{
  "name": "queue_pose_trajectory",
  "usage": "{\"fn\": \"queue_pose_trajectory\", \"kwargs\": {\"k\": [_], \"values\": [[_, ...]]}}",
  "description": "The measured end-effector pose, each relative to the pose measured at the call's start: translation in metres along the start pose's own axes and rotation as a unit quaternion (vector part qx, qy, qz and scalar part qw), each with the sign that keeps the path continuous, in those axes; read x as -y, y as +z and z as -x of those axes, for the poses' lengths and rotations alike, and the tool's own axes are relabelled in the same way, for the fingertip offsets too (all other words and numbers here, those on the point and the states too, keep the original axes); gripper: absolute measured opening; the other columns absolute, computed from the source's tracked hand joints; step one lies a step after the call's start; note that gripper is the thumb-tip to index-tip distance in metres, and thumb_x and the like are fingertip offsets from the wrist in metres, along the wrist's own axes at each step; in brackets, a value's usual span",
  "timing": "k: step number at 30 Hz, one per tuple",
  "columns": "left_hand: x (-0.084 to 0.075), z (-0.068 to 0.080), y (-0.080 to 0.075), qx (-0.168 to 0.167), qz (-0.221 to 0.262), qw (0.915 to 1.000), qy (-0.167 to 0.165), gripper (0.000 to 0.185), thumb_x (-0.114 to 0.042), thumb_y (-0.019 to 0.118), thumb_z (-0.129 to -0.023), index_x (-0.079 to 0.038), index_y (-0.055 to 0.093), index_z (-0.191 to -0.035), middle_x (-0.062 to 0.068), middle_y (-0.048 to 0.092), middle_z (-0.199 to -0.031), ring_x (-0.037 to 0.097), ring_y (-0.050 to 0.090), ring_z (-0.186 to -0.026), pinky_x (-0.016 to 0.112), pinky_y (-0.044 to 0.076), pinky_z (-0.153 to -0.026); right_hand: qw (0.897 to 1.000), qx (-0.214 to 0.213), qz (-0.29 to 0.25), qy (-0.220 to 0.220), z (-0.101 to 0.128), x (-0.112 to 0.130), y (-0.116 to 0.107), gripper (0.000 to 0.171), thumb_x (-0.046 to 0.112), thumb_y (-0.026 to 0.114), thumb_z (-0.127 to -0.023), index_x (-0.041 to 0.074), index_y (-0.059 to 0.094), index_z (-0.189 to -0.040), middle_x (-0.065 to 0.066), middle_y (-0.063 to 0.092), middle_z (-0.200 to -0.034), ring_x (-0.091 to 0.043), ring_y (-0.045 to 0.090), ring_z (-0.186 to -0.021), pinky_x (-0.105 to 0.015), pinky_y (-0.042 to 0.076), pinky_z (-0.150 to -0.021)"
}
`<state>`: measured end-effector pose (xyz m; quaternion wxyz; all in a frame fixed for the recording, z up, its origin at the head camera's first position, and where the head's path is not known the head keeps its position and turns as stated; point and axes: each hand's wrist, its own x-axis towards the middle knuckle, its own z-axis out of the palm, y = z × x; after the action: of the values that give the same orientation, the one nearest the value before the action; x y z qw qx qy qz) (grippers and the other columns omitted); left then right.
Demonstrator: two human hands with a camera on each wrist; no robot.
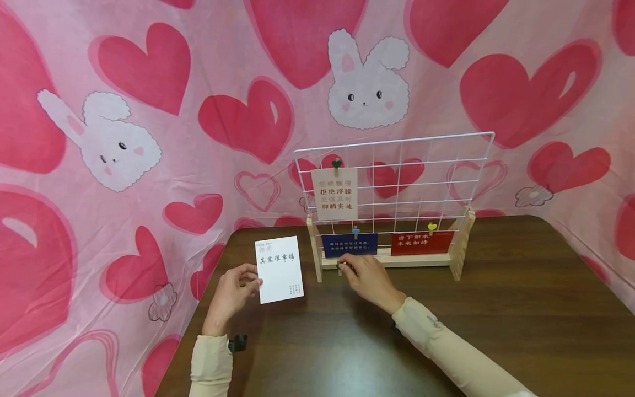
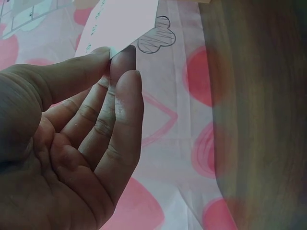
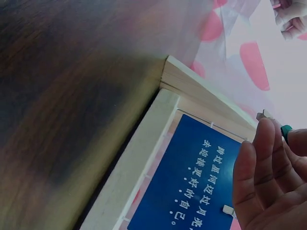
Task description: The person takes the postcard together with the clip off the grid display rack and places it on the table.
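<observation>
My left hand [image 1: 232, 295] pinches a white card [image 1: 279, 275] with dark lettering by its left edge, thumb in front. In the left wrist view the thumb and fingertips meet at the corner of the card [image 2: 124, 21]. Between the thumb and fingers of my right hand [image 1: 369, 278] is a small clip with a green top [image 3: 286, 130]. That hand is in front of the blue card [image 1: 349, 245], low on the white wire grid rack [image 1: 397, 187]. The white card stands left of the rack, apart from it.
A cream card [image 1: 335, 196] hangs on the grid under a green heart clip [image 1: 337, 164]. A red card [image 1: 421, 243] hangs from a yellow heart clip [image 1: 432, 226]; a blue clip [image 1: 355, 231] holds the blue card. The rack's wooden base stands on a brown table [image 1: 521, 309] before a heart-patterned cloth [image 1: 198, 44].
</observation>
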<state>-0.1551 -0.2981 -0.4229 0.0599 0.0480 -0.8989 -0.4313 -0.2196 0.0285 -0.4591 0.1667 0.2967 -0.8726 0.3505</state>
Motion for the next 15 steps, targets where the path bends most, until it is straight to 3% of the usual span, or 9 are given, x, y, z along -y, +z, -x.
{"fn": "queue_pose_trajectory", "kwargs": {"k": [9, 15], "values": [[0.008, -0.003, 0.001, 0.013, 0.006, 0.9999, -0.010, 0.022, 0.002, 0.073, -0.093, 0.005, 0.068, -0.114, 0.018, 0.075, -0.095, 0.018, 0.071, -0.076, 0.030, 0.063, -0.069, 1.000, 0.016, -0.005, 0.016, -0.002, -0.006, 0.012, 0.011, 0.014, 0.068, -0.099, 0.011, 0.077, -0.105, 0.003, 0.074, -0.081, -0.007, 0.055, -0.065, -0.026, 0.046, -0.061], [0.014, -0.007, 0.001, 0.035, 0.011, 0.9990, -0.025, 0.022, 0.001, 0.072, -0.094, 0.005, 0.067, -0.114, 0.017, 0.074, -0.096, 0.020, 0.070, -0.077, 0.038, 0.065, -0.075, 0.999, 0.025, 0.001, 0.024, -0.005, -0.009, 0.022, 0.011, 0.014, 0.068, -0.099, 0.012, 0.078, -0.103, 0.000, 0.079, -0.092, -0.012, 0.067, -0.076, -0.034, 0.054, -0.070]]}}
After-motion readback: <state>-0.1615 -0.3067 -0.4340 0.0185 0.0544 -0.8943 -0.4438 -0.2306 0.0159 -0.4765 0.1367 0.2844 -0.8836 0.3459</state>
